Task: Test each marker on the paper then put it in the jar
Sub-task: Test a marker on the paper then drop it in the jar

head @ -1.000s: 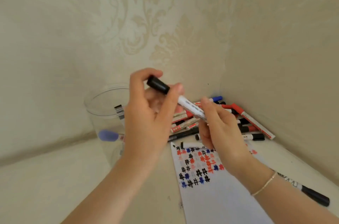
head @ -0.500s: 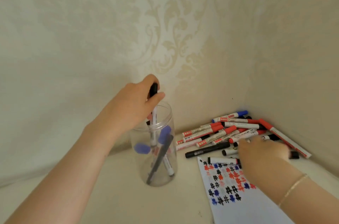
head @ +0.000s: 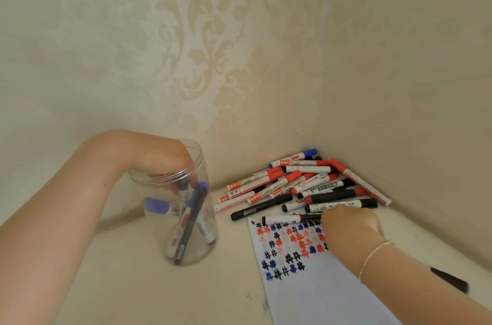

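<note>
While the left hand (head: 170,162) dips wrist-bent into the jar (head: 198,218), fingers curled on a black-capped marker (head: 183,191) (blurred through plastic) | right hand (head: 350,228) rests on the paper (head: 306,290), grip hidden, touching the marker pile (head: 306,186).

Two bare forearms, no sleeves, thin pale beaded bracelet (head: 374,255) round the right wrist
</note>
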`<state>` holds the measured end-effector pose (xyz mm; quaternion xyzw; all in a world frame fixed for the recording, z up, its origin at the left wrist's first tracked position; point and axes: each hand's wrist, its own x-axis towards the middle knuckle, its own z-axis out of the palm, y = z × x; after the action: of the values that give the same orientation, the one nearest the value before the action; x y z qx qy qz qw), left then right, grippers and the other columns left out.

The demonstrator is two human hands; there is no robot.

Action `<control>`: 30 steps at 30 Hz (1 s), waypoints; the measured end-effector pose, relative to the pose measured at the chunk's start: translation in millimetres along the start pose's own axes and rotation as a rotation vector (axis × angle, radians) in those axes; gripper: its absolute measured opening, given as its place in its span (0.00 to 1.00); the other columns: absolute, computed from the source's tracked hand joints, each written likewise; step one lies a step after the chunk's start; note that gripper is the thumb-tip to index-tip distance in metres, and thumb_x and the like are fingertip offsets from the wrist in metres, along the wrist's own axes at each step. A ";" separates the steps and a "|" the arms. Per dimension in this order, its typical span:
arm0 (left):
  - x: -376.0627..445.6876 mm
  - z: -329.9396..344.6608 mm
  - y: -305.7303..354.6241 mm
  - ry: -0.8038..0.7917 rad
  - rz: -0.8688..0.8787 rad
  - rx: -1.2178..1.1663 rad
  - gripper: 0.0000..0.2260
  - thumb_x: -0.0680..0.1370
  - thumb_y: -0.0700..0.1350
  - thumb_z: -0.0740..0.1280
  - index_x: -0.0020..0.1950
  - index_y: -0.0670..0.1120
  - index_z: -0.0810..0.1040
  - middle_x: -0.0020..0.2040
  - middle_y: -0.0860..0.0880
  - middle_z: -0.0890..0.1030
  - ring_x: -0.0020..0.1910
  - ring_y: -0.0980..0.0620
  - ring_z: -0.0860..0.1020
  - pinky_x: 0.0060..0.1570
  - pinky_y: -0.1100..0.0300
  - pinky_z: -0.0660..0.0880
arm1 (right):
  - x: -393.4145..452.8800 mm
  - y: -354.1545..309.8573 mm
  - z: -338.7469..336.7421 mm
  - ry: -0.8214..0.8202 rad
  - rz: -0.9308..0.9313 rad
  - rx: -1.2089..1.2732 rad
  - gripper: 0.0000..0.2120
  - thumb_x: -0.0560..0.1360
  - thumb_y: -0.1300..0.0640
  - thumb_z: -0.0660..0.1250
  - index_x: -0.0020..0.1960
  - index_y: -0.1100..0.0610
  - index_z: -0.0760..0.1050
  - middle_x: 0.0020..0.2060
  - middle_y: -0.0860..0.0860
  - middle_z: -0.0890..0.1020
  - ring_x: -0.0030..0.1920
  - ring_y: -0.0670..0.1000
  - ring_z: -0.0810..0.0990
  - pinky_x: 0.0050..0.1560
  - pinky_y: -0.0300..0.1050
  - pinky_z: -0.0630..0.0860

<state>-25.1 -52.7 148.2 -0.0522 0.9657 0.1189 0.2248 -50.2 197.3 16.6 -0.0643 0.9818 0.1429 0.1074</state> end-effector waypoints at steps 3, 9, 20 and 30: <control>4.2 -2.1 -0.1 0.025 0.015 -0.060 0.07 0.78 0.44 0.65 0.49 0.47 0.83 0.40 0.50 0.83 0.36 0.56 0.80 0.38 0.66 0.76 | 3.0 1.0 6.9 -0.056 -0.008 -0.050 0.14 0.78 0.62 0.60 0.63 0.57 0.73 0.59 0.54 0.77 0.58 0.56 0.78 0.57 0.51 0.77; -14.8 -2.6 10.1 0.823 0.073 0.167 0.13 0.77 0.54 0.60 0.42 0.51 0.80 0.39 0.49 0.83 0.43 0.45 0.81 0.47 0.52 0.77 | -17.0 6.4 -15.3 0.180 -0.121 0.038 0.13 0.78 0.63 0.59 0.62 0.54 0.70 0.58 0.51 0.77 0.57 0.54 0.78 0.50 0.46 0.71; 27.0 128.5 79.3 0.397 0.622 -0.507 0.15 0.79 0.57 0.59 0.61 0.51 0.71 0.50 0.53 0.81 0.48 0.51 0.80 0.50 0.51 0.77 | -24.8 3.7 -41.2 0.777 -0.362 1.748 0.10 0.75 0.65 0.68 0.52 0.51 0.78 0.42 0.46 0.83 0.43 0.43 0.82 0.43 0.34 0.78; 39.2 148.2 71.3 0.259 0.675 -0.719 0.10 0.77 0.55 0.62 0.55 0.54 0.76 0.30 0.55 0.75 0.25 0.59 0.70 0.29 0.65 0.68 | -6.9 5.9 -15.0 0.076 -0.302 1.841 0.10 0.70 0.60 0.73 0.37 0.61 0.72 0.31 0.60 0.76 0.26 0.52 0.71 0.27 0.42 0.69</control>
<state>-8.6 51.8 16.4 0.1743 0.8467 0.5023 0.0201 -47.2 199.2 33.8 -0.0856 0.6925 -0.7091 0.1011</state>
